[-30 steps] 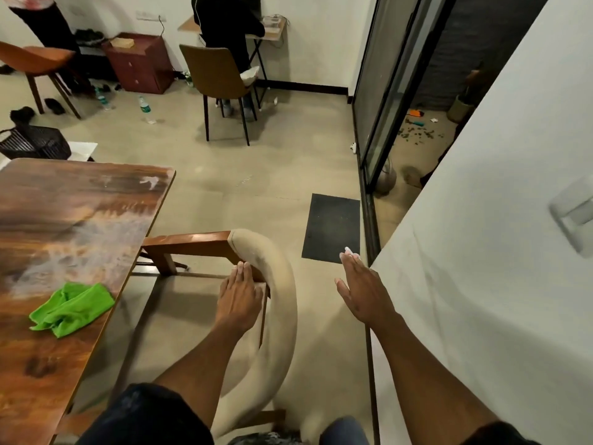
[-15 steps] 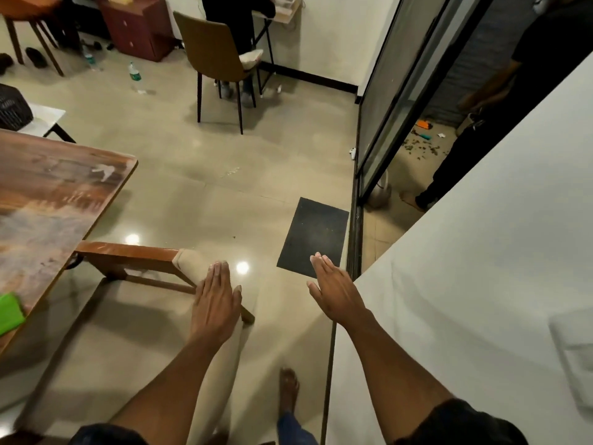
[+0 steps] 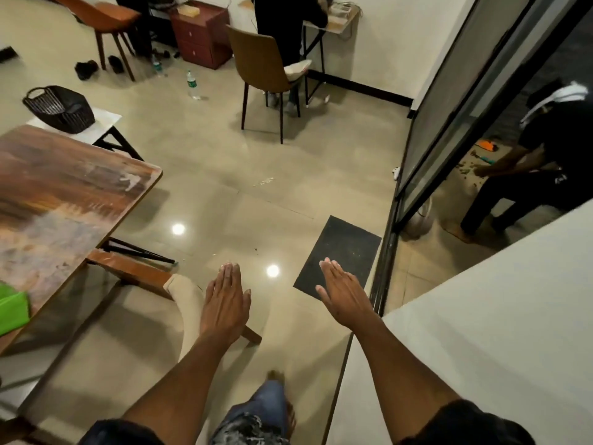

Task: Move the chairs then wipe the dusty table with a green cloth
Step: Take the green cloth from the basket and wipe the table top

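Hands first: the left hand (image 3: 224, 303) lies flat, fingers straight and close together, over the cream padded back of the chair (image 3: 184, 303) beside the table (image 3: 64, 200); whether the palm presses the padding or hangs just above it cannot be told. The right hand (image 3: 345, 293) is held in the air with fingers straight and together, holding nothing, farther from the table and near the dark floor mat (image 3: 338, 255). The chair's wooden armrest reaches under the table's near corner. Pale dust streaks the wooden tabletop. The green cloth (image 3: 12, 311) lies on the table at its near edge, partly cut off by the frame.
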A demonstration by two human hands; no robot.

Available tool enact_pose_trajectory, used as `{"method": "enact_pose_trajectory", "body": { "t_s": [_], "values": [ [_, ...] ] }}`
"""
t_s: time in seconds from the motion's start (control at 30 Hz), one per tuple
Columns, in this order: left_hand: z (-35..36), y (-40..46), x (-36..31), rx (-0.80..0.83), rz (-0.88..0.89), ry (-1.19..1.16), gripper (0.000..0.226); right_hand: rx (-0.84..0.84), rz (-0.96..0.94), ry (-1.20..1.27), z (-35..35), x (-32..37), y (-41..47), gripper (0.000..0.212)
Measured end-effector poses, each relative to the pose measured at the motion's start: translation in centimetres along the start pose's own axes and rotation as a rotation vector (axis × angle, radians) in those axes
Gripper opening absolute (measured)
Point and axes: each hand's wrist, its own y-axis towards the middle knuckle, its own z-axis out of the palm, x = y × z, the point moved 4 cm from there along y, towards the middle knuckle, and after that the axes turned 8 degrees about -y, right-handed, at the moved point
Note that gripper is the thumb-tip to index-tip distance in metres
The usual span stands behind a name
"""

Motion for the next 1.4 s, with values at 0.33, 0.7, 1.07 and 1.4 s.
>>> {"method": "enact_pose_trajectory", "body": {
  "t_s": [0.33, 0.7, 1.07, 1.4],
  "values": [
    [-3.2, 12.5, -2.8, -0.034, -0.11, 0.074, 0.068, -0.006, -0.122, -0.041, -6.4, -2.7, 14.6, 0.063],
    [-5.3, 24.0, -4.7, -0.125, -0.176, 0.081, 0.067, 0.013, -0.17, -0.078, -12.4, -7.0, 27.0, 0.064],
    [-13.5, 27.4, 0.0, -0.478, -0.563, 0.142, 0.065, 0.012, -0.696, -0.159, -18.3, 5.3, 44.6, 0.096],
    [-17.6, 18.6, 9.6, -0.506, -1.014, 0.087, 0.062, 0.068, -1.157, -0.244, -16.9, 25.8, 47.8, 0.093]
  ]
}}
